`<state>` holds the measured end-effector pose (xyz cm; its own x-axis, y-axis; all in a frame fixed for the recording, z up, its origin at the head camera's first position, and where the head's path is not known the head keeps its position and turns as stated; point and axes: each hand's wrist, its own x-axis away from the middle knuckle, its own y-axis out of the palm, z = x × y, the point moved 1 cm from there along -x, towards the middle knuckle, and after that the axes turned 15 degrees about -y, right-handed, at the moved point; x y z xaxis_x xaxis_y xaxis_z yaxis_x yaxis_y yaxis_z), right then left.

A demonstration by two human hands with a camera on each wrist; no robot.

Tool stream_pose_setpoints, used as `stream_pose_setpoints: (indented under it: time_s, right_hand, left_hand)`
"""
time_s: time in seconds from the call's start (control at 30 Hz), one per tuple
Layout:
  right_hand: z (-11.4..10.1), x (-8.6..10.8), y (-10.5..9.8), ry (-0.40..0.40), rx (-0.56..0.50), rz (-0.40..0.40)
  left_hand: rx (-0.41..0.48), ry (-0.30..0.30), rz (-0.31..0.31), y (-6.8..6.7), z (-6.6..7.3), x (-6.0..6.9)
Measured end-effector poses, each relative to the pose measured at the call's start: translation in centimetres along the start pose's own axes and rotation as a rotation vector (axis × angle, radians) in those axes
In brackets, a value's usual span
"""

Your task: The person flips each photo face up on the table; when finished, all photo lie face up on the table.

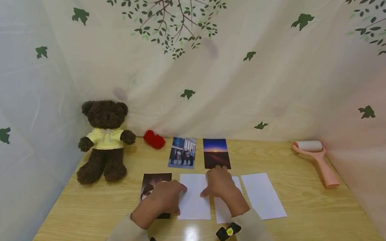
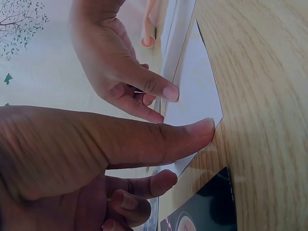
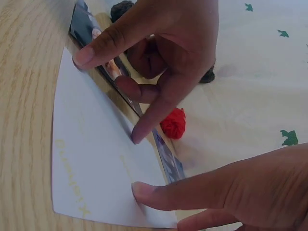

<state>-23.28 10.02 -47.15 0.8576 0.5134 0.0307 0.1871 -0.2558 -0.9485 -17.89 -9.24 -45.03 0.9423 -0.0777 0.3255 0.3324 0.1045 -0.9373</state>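
Observation:
A white sheet of photo size point(image 1: 195, 197), with faint yellow lettering, lies on the table between both hands. My left hand point(image 1: 166, 197) is at its left edge. In the left wrist view the left thumb point(image 2: 199, 129) rests straight on a near corner. My right hand point(image 1: 221, 183) is at the sheet's right side, its thumb point(image 3: 144, 192) touching the white face and its index finger near the far edge. A dark photo point(image 1: 156, 179) is partly hidden under the left hand. The right forearm partly covers a second white sheet point(image 1: 221, 212); a third point(image 1: 264, 196) lies further right.
Behind the sheets lie a group photo point(image 1: 182, 152) and a sunset photo point(image 1: 216, 153). A brown teddy bear point(image 1: 107, 143) and a red bundle point(image 1: 154, 139) are at back left. A pink lint roller point(image 1: 319, 161) lies at back right. Patterned cloth walls point(image 1: 235, 89) surround the table.

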Motion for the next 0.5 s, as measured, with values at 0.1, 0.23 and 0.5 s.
stream_pose_setpoints:
  time_s: [0.1,0.23,0.5]
  right_hand:
    - [0.27,-0.06,-0.13,-0.01,-0.018,-0.004]
    - [0.59,-0.23,-0.19,-0.004,-0.058,-0.023]
    - [0.59,-0.48,-0.64,0.037,-0.179,0.001]
  left_hand:
    - [0.0,-0.004,-0.014,-0.16,0.05,0.02]
    - [-0.035,0.009,-0.009,-0.22,0.11,-0.03]
    - [-0.056,0.009,-0.023,-0.33,0.3,-0.11]
